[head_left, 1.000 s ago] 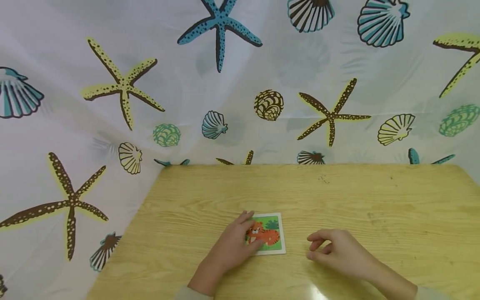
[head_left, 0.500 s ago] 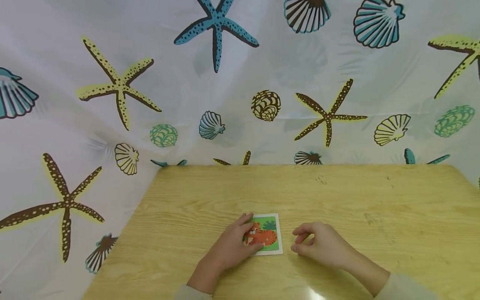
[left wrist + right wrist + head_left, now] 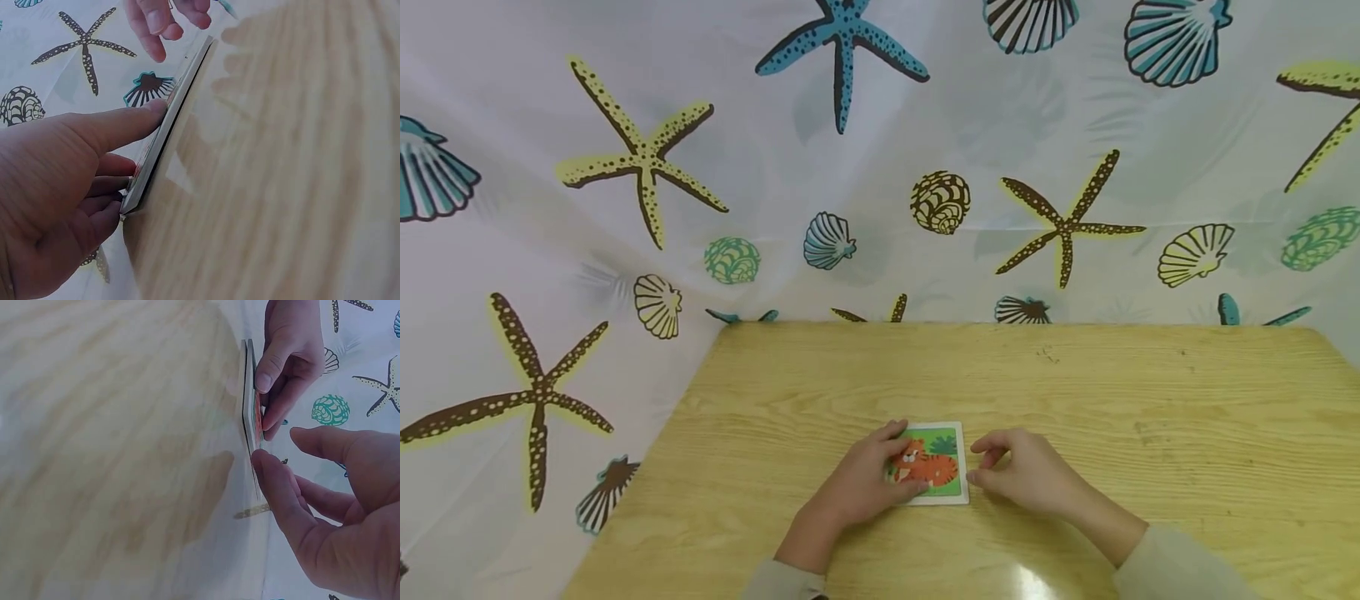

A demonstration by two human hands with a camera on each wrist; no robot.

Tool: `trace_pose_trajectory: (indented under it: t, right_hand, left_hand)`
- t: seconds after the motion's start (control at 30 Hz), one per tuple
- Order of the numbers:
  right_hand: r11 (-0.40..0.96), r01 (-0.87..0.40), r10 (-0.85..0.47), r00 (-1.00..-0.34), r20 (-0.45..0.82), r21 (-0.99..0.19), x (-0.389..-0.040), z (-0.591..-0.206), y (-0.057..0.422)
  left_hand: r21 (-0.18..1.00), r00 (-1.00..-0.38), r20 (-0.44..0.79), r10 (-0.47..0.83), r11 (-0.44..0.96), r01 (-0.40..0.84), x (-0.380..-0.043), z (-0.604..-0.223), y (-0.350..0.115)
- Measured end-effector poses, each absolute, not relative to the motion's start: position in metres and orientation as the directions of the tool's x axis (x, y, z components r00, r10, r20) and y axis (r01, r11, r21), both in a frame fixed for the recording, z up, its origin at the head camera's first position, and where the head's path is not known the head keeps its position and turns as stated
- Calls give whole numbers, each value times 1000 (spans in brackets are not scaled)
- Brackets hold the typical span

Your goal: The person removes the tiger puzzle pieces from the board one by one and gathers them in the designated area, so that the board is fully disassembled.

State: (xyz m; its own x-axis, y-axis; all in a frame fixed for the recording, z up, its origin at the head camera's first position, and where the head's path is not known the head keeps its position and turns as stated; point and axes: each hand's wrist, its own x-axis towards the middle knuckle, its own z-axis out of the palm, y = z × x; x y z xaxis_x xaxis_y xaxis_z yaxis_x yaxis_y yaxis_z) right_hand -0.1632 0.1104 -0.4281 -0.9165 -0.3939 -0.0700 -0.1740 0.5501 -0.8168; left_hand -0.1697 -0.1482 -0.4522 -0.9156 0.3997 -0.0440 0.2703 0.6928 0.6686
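A square picture board with an orange tiger on green and a white border lies flat on the wooden table. My left hand rests over its left part, thumb and fingers on the picture, covering that side. In the left wrist view the left thumb lies straight across the face of the board. Just right of the board is my right hand, its fingers loosely bent with a gap to the thumb and nothing between them. Its thumb tip is close to the right edge; whether they touch I cannot tell.
The wooden table spreads out on all sides of the board. Behind it and to the left hangs a white cloth printed with starfish and shells. A bright reflection shows near the table's front.
My right hand has moved left across the table, from well apart to right beside the board's right edge. The left hand and the board have stayed in place.
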Motion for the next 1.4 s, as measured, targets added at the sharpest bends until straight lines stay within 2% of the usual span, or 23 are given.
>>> trace_pose_trajectory:
  t: [0.37, 0.9, 1.4]
  right_hand:
    - [597, -67, -270, -955, -122, -799, -176, -427, 92]
    - [560, -12, -251, -955, -156, -829, -191, -436, 76]
    - [692, -222, -375, -924, -79, -687, -198, -435, 73]
  left_hand:
    - [634, -906, -54, 419, 715, 293, -172, -453, -149]
    - [622, -903, -37, 429, 716, 315, -172, -456, -154]
    - [600, -902, -35, 431, 731, 326, -173, -459, -154]
